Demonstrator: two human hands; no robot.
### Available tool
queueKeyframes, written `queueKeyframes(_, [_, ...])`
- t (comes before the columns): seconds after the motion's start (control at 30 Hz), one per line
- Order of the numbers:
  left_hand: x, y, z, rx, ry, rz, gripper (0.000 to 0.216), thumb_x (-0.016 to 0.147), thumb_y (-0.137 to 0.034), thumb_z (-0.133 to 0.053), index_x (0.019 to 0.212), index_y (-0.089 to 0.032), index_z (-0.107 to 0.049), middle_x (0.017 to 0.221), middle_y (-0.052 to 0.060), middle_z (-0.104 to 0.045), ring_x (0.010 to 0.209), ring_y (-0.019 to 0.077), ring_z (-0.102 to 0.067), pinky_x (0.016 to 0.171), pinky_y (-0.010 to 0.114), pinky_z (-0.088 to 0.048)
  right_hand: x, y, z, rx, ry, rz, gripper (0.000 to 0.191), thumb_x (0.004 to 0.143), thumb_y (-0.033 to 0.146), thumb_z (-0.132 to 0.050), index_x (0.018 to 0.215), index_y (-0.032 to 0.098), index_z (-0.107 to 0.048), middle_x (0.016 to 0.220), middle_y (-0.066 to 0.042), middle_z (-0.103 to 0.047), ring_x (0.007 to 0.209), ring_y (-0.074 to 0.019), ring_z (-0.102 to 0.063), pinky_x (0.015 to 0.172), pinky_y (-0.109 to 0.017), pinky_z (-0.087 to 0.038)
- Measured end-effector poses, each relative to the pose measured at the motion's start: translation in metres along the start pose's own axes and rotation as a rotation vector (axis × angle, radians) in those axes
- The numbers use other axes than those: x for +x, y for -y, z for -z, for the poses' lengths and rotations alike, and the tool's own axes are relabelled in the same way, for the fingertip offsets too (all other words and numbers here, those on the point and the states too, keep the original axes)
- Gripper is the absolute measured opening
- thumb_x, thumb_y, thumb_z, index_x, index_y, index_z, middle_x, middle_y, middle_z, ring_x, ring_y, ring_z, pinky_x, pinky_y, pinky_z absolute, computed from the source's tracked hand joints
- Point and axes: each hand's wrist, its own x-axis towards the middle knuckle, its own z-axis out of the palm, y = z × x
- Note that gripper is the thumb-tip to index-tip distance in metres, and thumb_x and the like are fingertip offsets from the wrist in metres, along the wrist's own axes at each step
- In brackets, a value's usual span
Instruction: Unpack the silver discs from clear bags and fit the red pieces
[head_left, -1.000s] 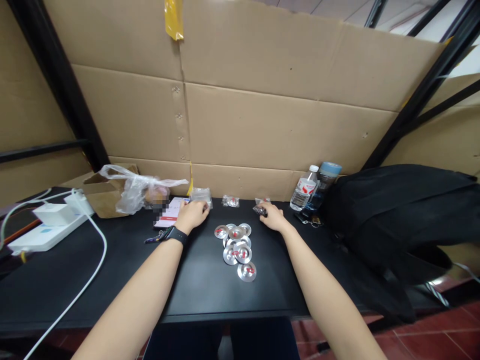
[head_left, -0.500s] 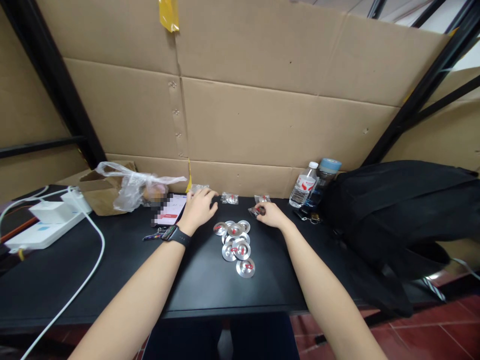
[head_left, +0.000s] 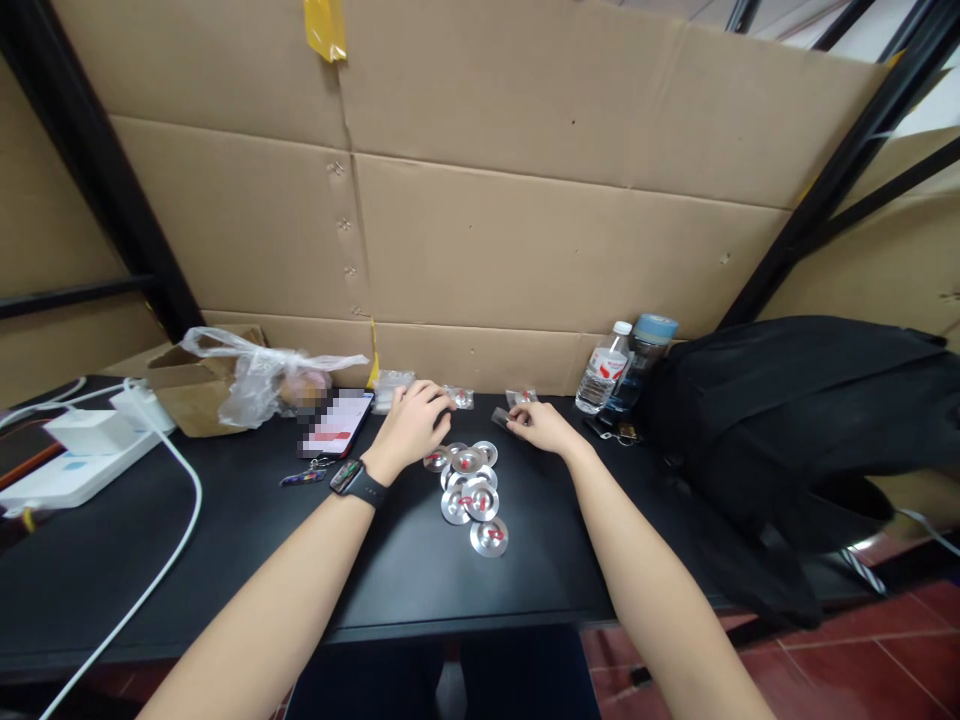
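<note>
My right hand (head_left: 546, 428) pinches a small clear plastic bag (head_left: 501, 416) over the back of the desk; its contents are too small to make out. My left hand (head_left: 416, 425), with a black watch on the wrist, hovers with bent fingers and the thumb apart, and nothing shows in it. Its fingertips come close to a small clear packet (head_left: 460, 398) with a red bit inside. Another such packet (head_left: 520, 397) lies behind my right hand. Several round silver metal discs (head_left: 481, 500) with red bits on them lie overlapping between my arms.
A stack of clear bags (head_left: 391, 388) lies behind my left hand, and a phone (head_left: 337, 425) to its left. A water bottle (head_left: 604, 372), a blue-lidded bottle (head_left: 643, 355) and a black backpack (head_left: 772, 420) stand right. A power strip (head_left: 82, 465) with white cables lies left.
My left hand has moved right, away from the stack of clear bags towards the packet. My right hand has shifted slightly left, still pinching the small bag.
</note>
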Motion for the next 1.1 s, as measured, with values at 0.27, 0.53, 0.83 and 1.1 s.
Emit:
queueKeyframes(0.27, [0.0,-0.001,-0.007,-0.168,0.028,0.127,0.019,0.094,-0.028,-0.054,0.101,-0.024,-0.071,0.111,0.007,-0.072,0.115,0.0279,-0.057,0.099,0.047,-0.038,0.0,0.009,0.001,-0.003,-0.193,0.004,0.015,0.087,0.029,-0.06,0.091,0.021,-0.071,0.08,-0.004,-0.073,0.074,-0.0193,-0.064,0.069,-0.028,-0.043])
queueKeyframes(0.53, [-0.001,-0.005,-0.013,-0.742,0.318,0.215,0.046,0.087,-0.049,-0.065,0.125,-0.023,-0.063,0.108,0.006,-0.075,0.092,0.0227,-0.071,0.08,0.032,-0.054,-0.016,0.062,0.003,0.501,-0.057,0.245,0.026,0.087,0.041,-0.065,0.091,0.018,-0.074,0.077,-0.003,-0.072,0.065,-0.0161,-0.059,0.061,-0.027,-0.043])
queueKeyframes(0.83, [-0.003,-0.005,-0.01,-0.79,0.425,0.16,0.047,0.072,-0.038,-0.079,0.115,-0.022,-0.068,0.089,0.003,-0.076,0.077,0.0198,-0.071,0.071,0.028,-0.055,-0.016,0.064,-0.002,0.706,0.015,0.153,0.031,0.075,0.045,-0.079,0.089,0.018,-0.079,0.079,-0.006,-0.074,0.07,-0.0189,-0.065,0.068,-0.031,-0.05])
queueKeyframes(1.1, [0.002,-0.005,-0.005,-0.799,0.321,0.219,0.027,0.085,-0.042,-0.065,0.089,-0.018,-0.074,0.089,0.006,-0.076,0.076,0.019,-0.069,0.067,0.028,-0.054,-0.013,0.064,-0.004,0.807,-0.117,0.109,0.037,0.073,0.046,-0.081,0.095,0.018,-0.073,0.086,-0.006,-0.073,0.076,-0.0174,-0.067,0.075,-0.032,-0.053])
